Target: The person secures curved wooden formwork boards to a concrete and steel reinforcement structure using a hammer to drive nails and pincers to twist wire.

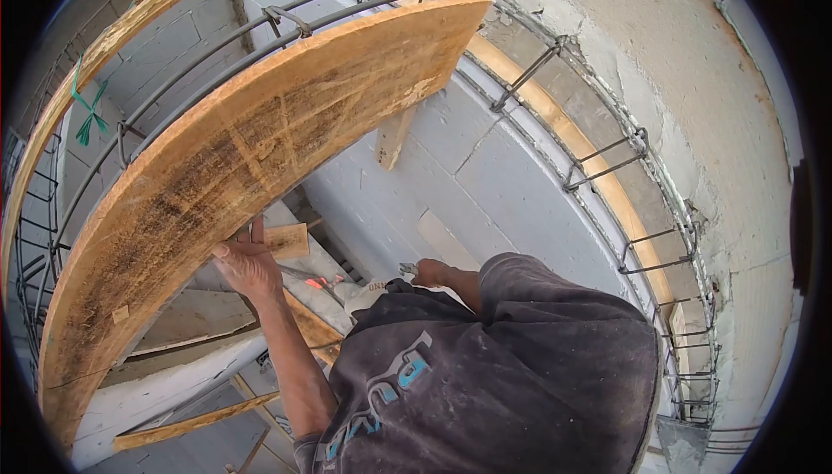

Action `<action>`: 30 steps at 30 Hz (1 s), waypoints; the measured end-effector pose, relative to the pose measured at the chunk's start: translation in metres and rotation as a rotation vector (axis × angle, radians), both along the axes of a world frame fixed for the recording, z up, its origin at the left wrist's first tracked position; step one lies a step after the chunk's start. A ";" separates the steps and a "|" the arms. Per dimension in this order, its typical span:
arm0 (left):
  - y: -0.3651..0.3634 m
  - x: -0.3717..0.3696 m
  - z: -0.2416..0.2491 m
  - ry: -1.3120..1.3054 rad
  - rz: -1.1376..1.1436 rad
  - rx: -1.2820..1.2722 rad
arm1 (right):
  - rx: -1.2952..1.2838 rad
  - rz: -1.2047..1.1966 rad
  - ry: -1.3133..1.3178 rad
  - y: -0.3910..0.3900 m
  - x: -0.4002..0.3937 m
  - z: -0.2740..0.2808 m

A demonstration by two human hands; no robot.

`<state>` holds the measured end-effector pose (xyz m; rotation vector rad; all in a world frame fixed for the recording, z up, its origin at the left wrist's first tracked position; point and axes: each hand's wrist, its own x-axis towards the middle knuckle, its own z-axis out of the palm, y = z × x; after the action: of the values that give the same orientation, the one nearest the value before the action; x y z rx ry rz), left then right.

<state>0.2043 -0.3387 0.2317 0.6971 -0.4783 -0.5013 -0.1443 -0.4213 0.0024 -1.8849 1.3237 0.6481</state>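
A wide wooden board [260,149] runs diagonally across the left half of the view, its face stained dark. At the board's lower edge is my left hand [250,268], its thumb and fingers closed on that edge. My right hand [431,273] is low beside my waist, closed around a small grey metallic thing [407,269] whose shape is too small to tell. A short wood piece [288,242] lies just past my left fingers. Orange-red handles [322,282] show near my waist.
Rebar cages [607,162] curve along the wall top at the right and behind the board. Grey block walls [485,179] drop away below. A second curved board [113,49] with a green tie [89,119] stands at the upper left. Planks cross the lower left.
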 end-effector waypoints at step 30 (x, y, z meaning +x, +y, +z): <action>-0.036 -0.029 0.006 -0.071 -0.174 0.227 | 0.072 -0.163 0.044 0.012 0.000 -0.011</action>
<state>0.1750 -0.3750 0.2376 0.8976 -0.5564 -0.7036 -0.1442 -0.4090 -0.0085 -1.6944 1.4456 0.6474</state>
